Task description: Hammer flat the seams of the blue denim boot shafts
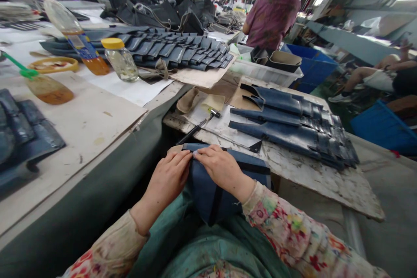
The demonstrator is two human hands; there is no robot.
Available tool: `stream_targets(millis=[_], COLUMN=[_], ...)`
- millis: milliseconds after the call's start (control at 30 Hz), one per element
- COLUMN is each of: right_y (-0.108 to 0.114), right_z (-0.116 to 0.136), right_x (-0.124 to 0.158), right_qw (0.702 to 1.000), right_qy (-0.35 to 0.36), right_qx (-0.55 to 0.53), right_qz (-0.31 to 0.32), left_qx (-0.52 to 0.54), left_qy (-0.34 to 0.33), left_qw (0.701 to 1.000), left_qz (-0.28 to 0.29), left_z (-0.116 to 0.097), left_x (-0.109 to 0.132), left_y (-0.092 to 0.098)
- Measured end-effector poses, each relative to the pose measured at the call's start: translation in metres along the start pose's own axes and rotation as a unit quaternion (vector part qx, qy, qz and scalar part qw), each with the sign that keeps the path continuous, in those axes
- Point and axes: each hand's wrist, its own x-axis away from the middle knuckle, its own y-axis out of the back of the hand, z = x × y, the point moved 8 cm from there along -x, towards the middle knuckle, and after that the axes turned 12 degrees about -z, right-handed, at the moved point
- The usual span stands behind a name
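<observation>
A dark blue leather-like piece (203,186) with black strips rests across my lap, against the table's near edge. My left hand (172,176) is closed on its upper left edge, fingers bent over it. Beside it, my right hand (223,169) pinches the same edge, and the fingertips of both hands almost meet. A small pale bit shows between them, too small to name. Just beyond my hands a hammer (197,130) with a dark handle lies on the worn work table (293,173).
Rows of blue pieces (286,121) lie to the right, more (176,47) at the back. On the left table stand a bottle (78,39), a yellow-lidded jar (120,61) and a glue container (48,89). A person (272,17) stands beyond a white crate (257,71); another sits far right.
</observation>
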Motion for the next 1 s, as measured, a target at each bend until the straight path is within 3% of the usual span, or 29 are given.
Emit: stream_targets(millis=[233, 433, 667, 833, 933, 1000], right_y=[-0.016, -0.011, 0.014, 0.044, 0.061, 0.072], right_z=[0.015, 0.014, -0.008, -0.039, -0.056, -0.065], right_x=[-0.028, -0.024, 0.028, 0.07, 0.097, 0.116], right_qw=[1.0, 1.0, 0.999, 0.996, 0.99, 0.986], right_qy=[0.024, 0.016, -0.015, -0.074, -0.112, -0.134], right_qx=[-0.005, 0.014, 0.047, 0.05, 0.064, 0.074], right_qz=[0.005, -0.002, 0.013, -0.026, -0.05, -0.068], left_qx=[-0.036, -0.042, -0.05, -0.037, 0.005, 0.041], left_qy=[0.076, 0.079, 0.042, 0.041, 0.053, 0.09], left_qw=[0.996, 0.996, 0.998, 0.998, 0.998, 0.994], left_qz=[-0.009, -0.026, -0.023, -0.021, -0.023, -0.043], left_z=[0.024, 0.015, 0.011, 0.011, 0.024, 0.047], left_x=[0.007, 0.007, 0.003, 0.005, 0.003, -0.001], left_y=[0.008, 0.003, -0.002, -0.003, -0.003, -0.002])
